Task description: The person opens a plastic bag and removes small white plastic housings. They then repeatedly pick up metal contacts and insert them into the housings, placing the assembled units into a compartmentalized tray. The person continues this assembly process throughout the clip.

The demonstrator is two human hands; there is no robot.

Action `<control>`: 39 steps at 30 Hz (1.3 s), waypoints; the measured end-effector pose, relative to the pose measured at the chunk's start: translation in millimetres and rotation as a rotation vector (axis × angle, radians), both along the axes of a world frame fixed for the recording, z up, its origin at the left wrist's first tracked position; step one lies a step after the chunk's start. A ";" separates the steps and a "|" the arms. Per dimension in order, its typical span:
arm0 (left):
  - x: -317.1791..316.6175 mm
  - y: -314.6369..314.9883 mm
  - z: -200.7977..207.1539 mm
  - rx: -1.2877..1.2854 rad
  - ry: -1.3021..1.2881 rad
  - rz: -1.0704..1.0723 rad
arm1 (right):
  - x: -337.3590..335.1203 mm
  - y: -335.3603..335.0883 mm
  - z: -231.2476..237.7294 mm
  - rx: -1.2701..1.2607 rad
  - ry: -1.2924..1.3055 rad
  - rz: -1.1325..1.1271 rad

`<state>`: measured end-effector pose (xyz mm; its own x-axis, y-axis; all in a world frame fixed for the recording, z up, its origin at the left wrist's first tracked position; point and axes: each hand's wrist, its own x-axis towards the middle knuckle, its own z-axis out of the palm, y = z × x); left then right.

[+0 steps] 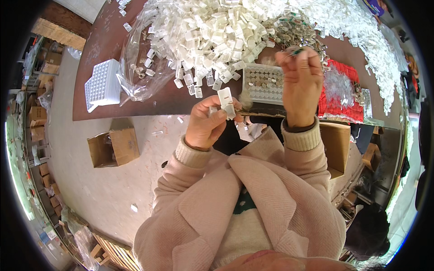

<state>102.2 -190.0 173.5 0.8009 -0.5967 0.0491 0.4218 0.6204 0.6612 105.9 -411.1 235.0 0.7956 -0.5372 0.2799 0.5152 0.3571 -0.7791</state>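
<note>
My left hand (207,120) pinches a small white plastic box (225,97), which seems to stand with its lid open, just off the table's near edge. Further right, my right hand (304,72) is raised over the table with thumb and fingers pinched together. A tiny green and shiny piece (296,52) shows at those fingertips, too blurred to name. Between the hands lies a white tray (264,94) with rows of small round compartments, some holding silvery pieces. A large heap of the same small white boxes (212,36) covers the table beyond my left hand.
A tangled pile of small metallic pieces (289,31) lies behind the tray. Red cloth (346,92) with clear bits on it is at the right. Stacked white trays (105,83) and a clear plastic bag (135,86) are left. A cardboard box (115,147) stands on the floor.
</note>
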 end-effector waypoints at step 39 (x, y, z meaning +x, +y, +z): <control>-8.5 5.3 10.3 0.249 -0.174 0.085 | -63.1 21.2 -9.4 -1.245 0.004 -0.050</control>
